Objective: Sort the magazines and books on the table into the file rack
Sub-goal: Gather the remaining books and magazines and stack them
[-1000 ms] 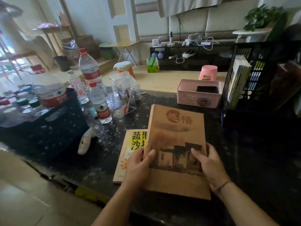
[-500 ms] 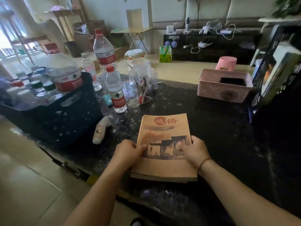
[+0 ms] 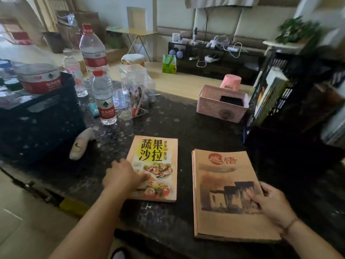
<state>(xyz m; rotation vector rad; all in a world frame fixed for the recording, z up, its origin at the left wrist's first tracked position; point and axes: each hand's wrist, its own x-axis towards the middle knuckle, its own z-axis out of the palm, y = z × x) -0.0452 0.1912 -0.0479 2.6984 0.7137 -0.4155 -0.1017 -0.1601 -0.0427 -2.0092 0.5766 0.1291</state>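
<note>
Fingers of the left hand (image 3: pixel 125 176) rest on the salad book (image 3: pixel 155 165); right hand (image 3: pixel 270 203) grips the brown book (image 3: pixel 220 184).

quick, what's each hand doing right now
Left hand: open, resting on the salad book.
Right hand: gripping the right edge of the brown magazine.

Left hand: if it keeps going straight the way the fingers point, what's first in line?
The left hand points right across the yellow salad cookbook; past its edge, probably the brown book, though depth is unclear.
</note>
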